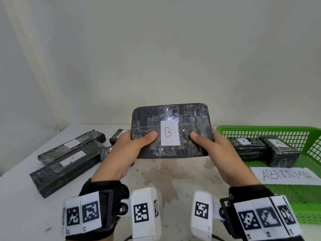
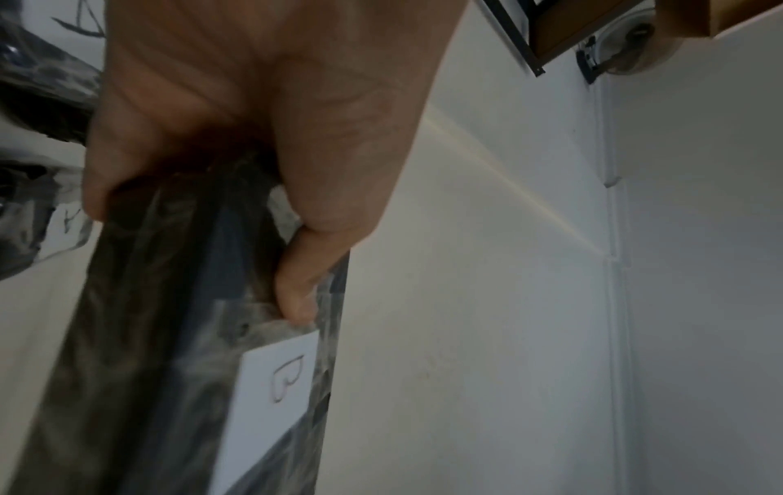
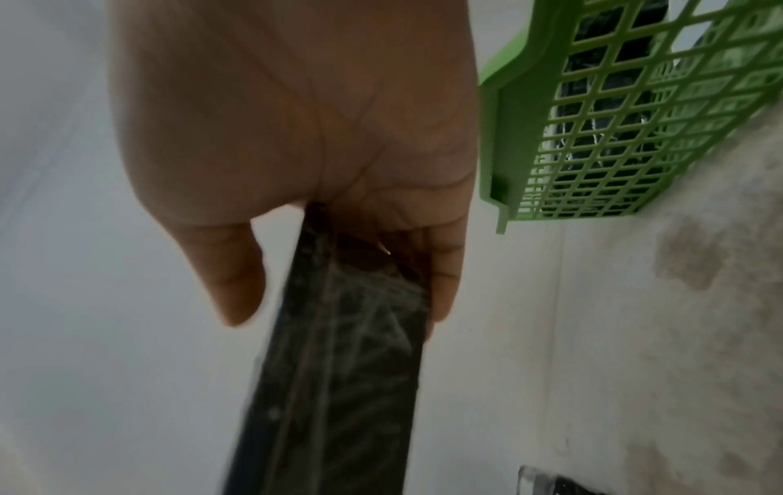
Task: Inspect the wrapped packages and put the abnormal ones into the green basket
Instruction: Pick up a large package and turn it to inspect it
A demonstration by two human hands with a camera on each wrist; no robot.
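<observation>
Left hand and right hand grip opposite ends of black wrapped package labelled B, thumbs on front; green basket just right.

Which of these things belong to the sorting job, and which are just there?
Part of the job:
- B-labelled package, gripped by left hand and right hand
- green basket holding two A-labelled packages
- long packages on the table
- ABNORMAL sign

Just there:
- stained table
- wall

Both hands gripping B-labelled package
</observation>
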